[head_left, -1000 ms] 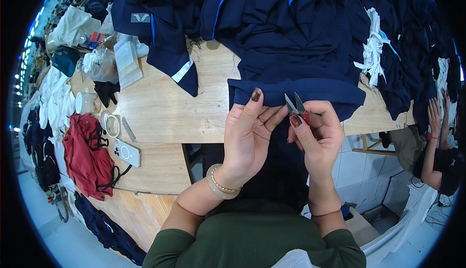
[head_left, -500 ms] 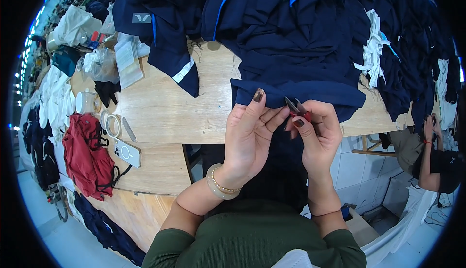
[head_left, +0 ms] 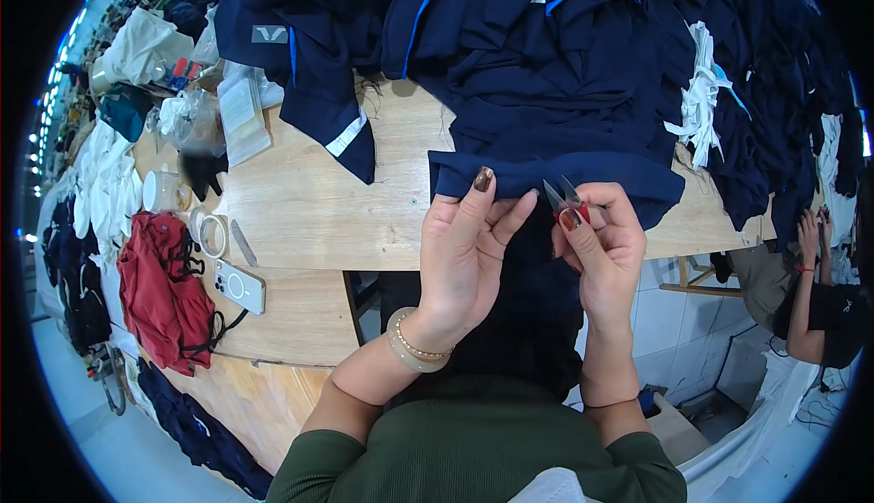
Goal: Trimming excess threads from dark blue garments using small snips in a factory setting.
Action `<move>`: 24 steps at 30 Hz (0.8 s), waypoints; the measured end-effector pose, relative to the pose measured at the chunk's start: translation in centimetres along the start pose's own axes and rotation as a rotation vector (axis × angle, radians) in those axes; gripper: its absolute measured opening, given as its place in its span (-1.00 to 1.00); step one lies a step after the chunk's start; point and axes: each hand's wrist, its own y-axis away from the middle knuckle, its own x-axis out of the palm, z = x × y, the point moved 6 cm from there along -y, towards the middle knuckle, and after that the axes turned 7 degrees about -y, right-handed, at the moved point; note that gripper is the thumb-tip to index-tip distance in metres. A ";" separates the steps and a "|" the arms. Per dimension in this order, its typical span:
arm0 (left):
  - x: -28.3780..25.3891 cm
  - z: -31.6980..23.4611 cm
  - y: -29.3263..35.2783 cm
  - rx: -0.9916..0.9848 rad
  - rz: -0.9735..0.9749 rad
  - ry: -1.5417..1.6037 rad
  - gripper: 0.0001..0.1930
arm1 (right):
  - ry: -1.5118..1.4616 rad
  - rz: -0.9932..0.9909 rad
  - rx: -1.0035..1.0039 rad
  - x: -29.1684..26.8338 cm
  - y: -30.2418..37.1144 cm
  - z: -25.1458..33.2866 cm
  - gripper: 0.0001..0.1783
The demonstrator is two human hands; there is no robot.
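Observation:
A navy garment [head_left: 628, 168] lies over the table's front edge, its near edge folded into a band. My left hand [head_left: 467, 248] pinches that band near its left end, thumb on top and fingers beneath. In my right hand [head_left: 603, 248] is a pair of small thread snips [head_left: 566, 199] with red grips. Their two pointed blades stand apart, tips directed away from me against the navy cloth, just right of my left fingertips. Whether a thread lies between the blades is too small to make out.
Piled navy garments [head_left: 564, 57] cover the far side, with white strips [head_left: 701, 102] on the right. Left on the wooden table [head_left: 309, 221] are a phone [head_left: 239, 286], tape rolls [head_left: 212, 235] and red cloth [head_left: 164, 289]. A co-worker [head_left: 819, 312] sits at the far right.
The snips have moved slightly right, away from my left fingertips, and their blades have spread wider. My left hand still pinches the cloth. The co-worker's hands have shifted a little.

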 end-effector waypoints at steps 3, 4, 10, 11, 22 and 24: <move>0.3 -0.2 0.0 0.007 -0.002 -0.005 -0.87 | 0.061 0.012 -0.031 0.0 0.2 0.1 -0.85; 0.4 -0.3 0.0 0.010 0.002 -0.013 -0.87 | 0.061 0.012 -0.032 0.1 0.2 0.1 -0.85; 0.1 0.0 0.1 0.009 0.001 -0.011 -0.85 | 0.137 0.012 -0.074 0.5 0.2 0.3 -0.86; 0.1 0.0 0.1 0.009 0.001 -0.011 -0.85 | 0.140 0.007 -0.082 0.5 0.2 0.4 -0.86; -0.7 0.3 -0.3 -0.013 -0.041 -0.052 -0.87 | -0.365 0.017 -0.287 -0.6 -0.6 2.5 -0.81; -0.3 0.2 -0.1 -0.011 -0.044 -0.047 -0.87 | -0.278 -0.040 -0.267 -1.6 -1.1 2.4 -0.76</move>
